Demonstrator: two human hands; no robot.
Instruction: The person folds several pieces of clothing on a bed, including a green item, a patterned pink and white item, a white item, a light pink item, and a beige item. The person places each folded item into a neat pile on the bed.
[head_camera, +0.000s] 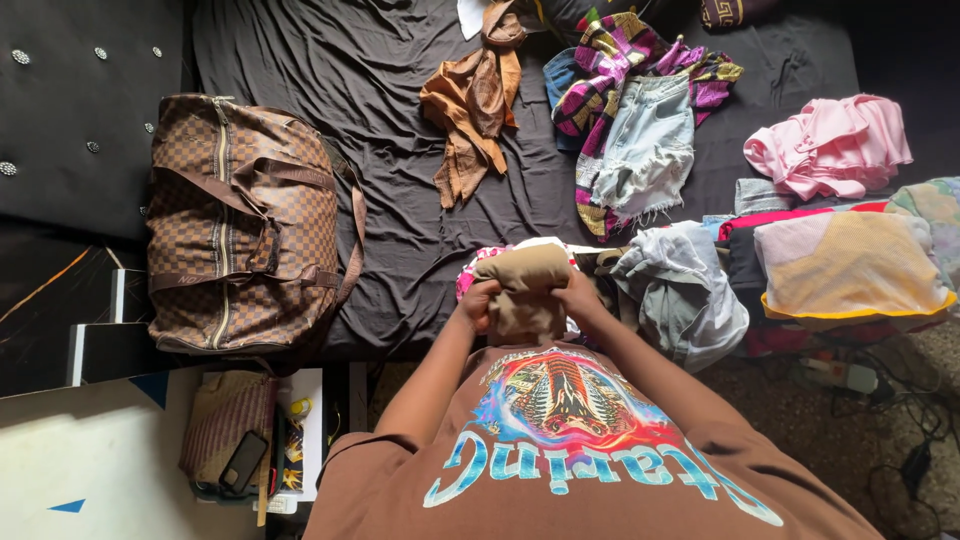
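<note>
Both your hands grip a rolled tan cloth bundle (525, 290) at the frame's centre.

Your left hand (478, 303) and right hand (580, 298) curl fingers around it, seemingly tightly; the brown checkered duffel bag (245, 225) lies left.

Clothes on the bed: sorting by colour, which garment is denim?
The pale blue frayed denim shorts, lying atop the multicoloured patterned cloth, between the orange-brown scarf and pink garment.

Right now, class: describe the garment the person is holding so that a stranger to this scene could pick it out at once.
Start at the bed with the dark sheet and go to its near edge, right of the brown checked duffel bag. There the left hand and right hand grip a tan folded garment. Unlike the bright clothes around it, it is plain, rolled and held up.
</note>
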